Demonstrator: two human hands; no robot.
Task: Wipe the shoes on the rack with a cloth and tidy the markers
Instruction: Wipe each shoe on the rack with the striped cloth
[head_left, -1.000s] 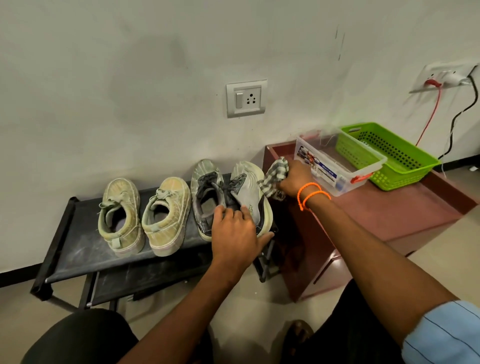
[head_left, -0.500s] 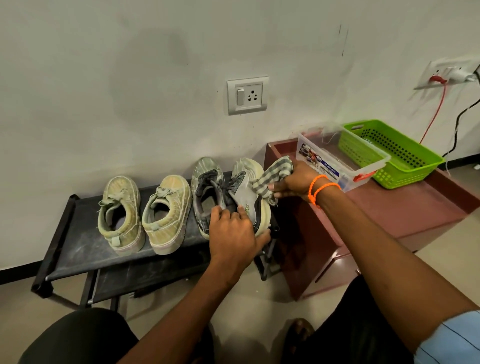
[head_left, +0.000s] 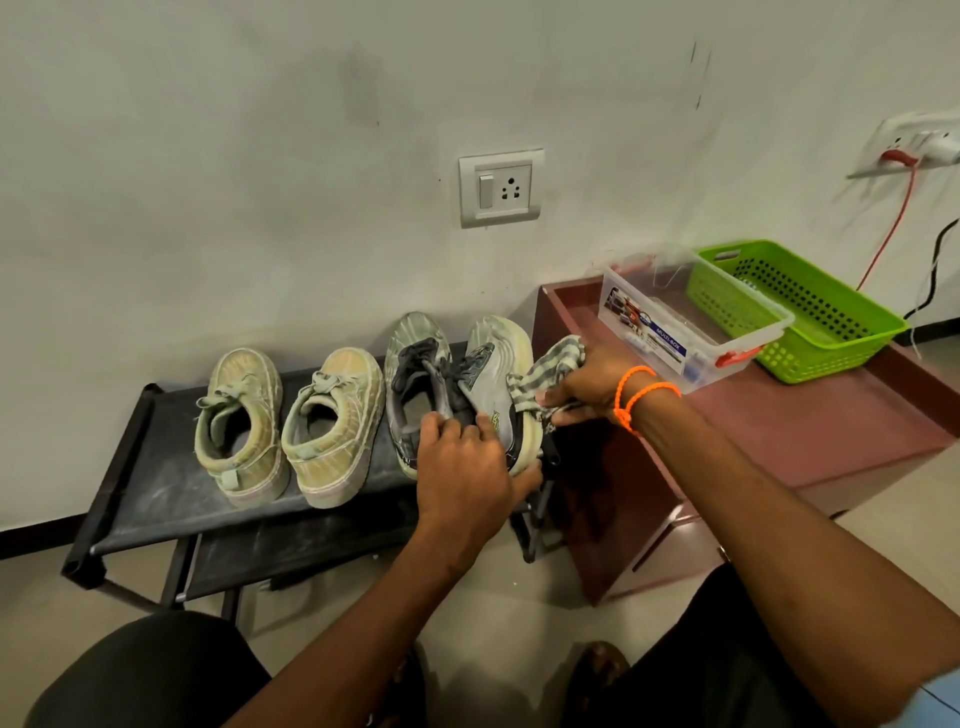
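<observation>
While the left hand (head_left: 462, 467) curls over the heel of the grey sneaker (head_left: 493, 387) at the right end of the rack (head_left: 156, 488), the right hand (head_left: 584, 382), gripping the striped cloth (head_left: 545, 371) against its right flank, should stroke firmly toe-to-heel.

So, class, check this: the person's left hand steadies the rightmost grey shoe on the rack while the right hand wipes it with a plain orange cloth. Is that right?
Not quite. The cloth is striped grey and white, not plain orange; the orange belongs to the bands on that wrist. The head view shows it. The rest holds: the left hand steadies the rightmost grey shoe on the rack while the right hand wipes it.
</observation>
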